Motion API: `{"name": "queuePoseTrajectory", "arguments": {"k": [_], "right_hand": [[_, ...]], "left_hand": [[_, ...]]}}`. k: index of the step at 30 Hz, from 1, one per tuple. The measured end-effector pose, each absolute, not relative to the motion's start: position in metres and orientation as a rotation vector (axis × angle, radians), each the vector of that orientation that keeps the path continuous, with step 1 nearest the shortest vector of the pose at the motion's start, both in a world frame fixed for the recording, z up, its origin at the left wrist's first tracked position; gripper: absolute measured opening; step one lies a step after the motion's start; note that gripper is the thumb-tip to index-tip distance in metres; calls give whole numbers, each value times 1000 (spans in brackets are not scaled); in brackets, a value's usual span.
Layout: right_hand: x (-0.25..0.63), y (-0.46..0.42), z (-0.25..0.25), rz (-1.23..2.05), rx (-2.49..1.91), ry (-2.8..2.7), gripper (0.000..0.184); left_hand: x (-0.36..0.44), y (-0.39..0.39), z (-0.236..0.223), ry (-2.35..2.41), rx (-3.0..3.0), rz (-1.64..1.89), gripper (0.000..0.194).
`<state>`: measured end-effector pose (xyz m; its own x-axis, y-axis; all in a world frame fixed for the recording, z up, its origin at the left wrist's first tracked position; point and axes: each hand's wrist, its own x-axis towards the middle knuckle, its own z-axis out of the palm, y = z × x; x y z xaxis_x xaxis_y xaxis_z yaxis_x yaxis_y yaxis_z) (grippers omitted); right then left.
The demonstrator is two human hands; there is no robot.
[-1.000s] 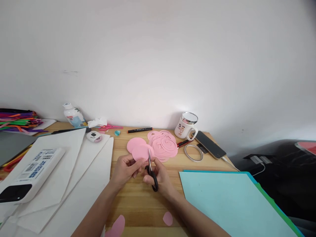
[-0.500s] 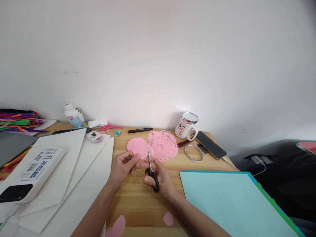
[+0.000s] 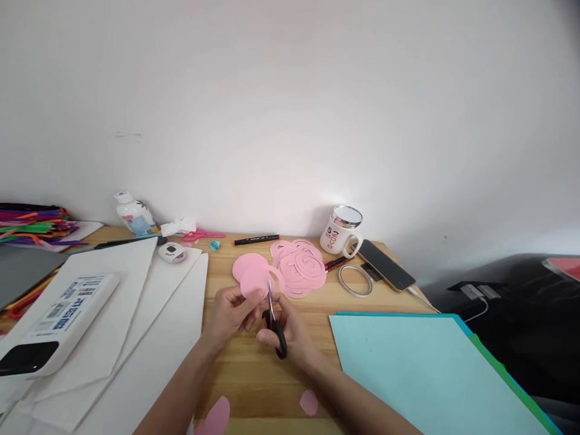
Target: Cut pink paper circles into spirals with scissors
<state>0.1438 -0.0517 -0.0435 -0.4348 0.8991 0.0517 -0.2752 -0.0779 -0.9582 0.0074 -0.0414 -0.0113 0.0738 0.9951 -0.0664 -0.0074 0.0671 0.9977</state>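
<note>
My left hand pinches the lower edge of a pink paper circle between thumb and fingers. Black-handled scissors are in my right hand, blades pointing up along the paper's right side. A narrow pink strip curls away from the circle to the right of the blades. Behind the held piece lies another pink paper circle. To the right sits a pile of pink paper spirals. Two pink scraps, a larger scrap and a smaller scrap, lie near the front.
White sheets with a white boxy device cover the left. Light blue sheets lie at the right. Along the back stand a bottle and a mug, with a marker, a tape roll and a phone.
The held circle has shifted lower and turned, and the cut strip now stands apart from it on the right. The scissors have moved slightly left and down.
</note>
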Motion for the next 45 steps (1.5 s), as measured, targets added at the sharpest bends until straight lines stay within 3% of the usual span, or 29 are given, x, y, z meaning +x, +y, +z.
{"name": "queuePoseTrajectory", "arguments": {"k": [45], "right_hand": [[147,-50,-46,1627,-828,-1293,43]], "left_hand": [[7,-41,-7,1233,1271,1219,34]]}}
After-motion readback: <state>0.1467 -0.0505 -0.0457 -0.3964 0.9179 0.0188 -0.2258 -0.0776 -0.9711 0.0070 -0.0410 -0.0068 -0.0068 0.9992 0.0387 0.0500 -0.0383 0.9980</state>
